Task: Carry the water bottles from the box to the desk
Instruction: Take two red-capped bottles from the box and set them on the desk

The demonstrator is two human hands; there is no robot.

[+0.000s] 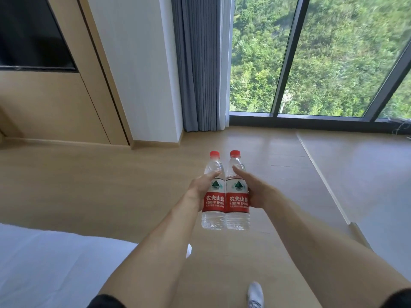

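Two clear water bottles with red caps and red-and-white labels are held upright in the air, side by side and touching: the left bottle (213, 194) and the right bottle (237, 193). They hang over a light wooden floor (89, 185), well out in front of the person.

Neither the box nor the table shows in this view, so the bottles appear to be in mid-carry: lifted out, not yet set down. How many others are left to bring cannot be told. What remains for this pair is the walk to the table and the placing.

The left hand (200, 188) wraps the left bottle from its outer side, thumb lying along the shoulder above the label; its fingers are hidden behind the bottle but plainly hold it. The right hand (255, 192) mirrors this on the right bottle. Both forearms reach forward, converging.

A white bed (55, 263) corner lies lower left, a grey curtain (200, 63) and tall window (333, 52) stand ahead, and a white-socked foot (255, 293) shows below.
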